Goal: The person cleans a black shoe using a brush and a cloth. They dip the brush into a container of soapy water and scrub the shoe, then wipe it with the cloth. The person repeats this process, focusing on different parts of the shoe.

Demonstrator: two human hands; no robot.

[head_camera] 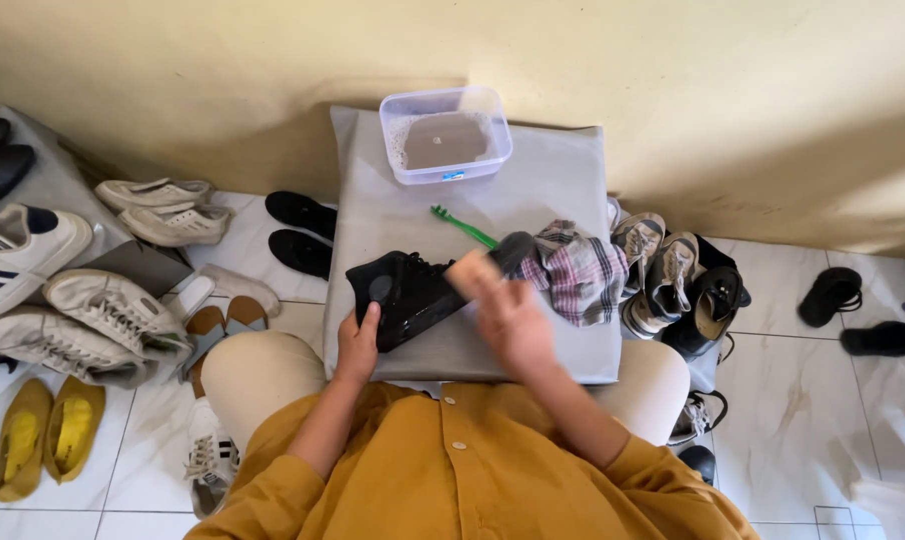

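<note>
Two hands work a black sneaker [405, 293] lying near the grey pad's [563, 180] front edge: left hand [357, 347] grips its heel side, right hand [508, 315], blurred, clasps a wooden-backed brush [483, 262]. Shoes crowd both sides.

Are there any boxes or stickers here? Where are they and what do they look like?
Plastic tub: far end of the grey board, clear, rectangular, murky brownish water inside.
Sticker: on the tub's front wall, small, blue.
No signs or screens.
</note>
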